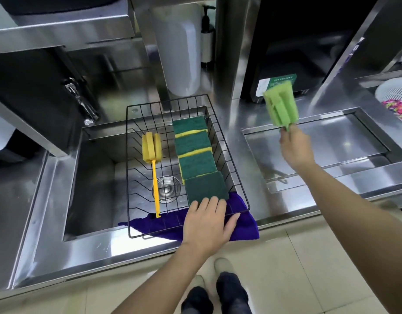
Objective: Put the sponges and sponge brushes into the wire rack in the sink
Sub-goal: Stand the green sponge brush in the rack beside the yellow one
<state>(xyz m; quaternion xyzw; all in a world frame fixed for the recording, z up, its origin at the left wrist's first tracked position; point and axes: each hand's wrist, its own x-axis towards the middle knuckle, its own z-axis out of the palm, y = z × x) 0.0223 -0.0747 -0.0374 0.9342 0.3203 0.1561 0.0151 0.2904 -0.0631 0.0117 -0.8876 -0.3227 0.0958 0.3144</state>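
Here the left hand lies flat and open on the near rim of the wire rack, fingertips touching the nearest of the four green-and-yellow sponges, which lie in an overlapping row along the rack's right side. It grips nothing and, as I judge it, steadies the rack. A purple cloth lies under the rack's near end, over the sink edge. On the rack's left side lies the yellow sponge brush, handle towards the person.

Farther off and to the right, the right hand is closed around the handle of the green sponge brush, held head-up above the counter, well apart from the rack. This looks like the last item, so the task seems nearly done. The next move calls for carrying it leftwards, clearing the rack's raised right wall, and lowering it into the open strip between yellow brush and sponges.
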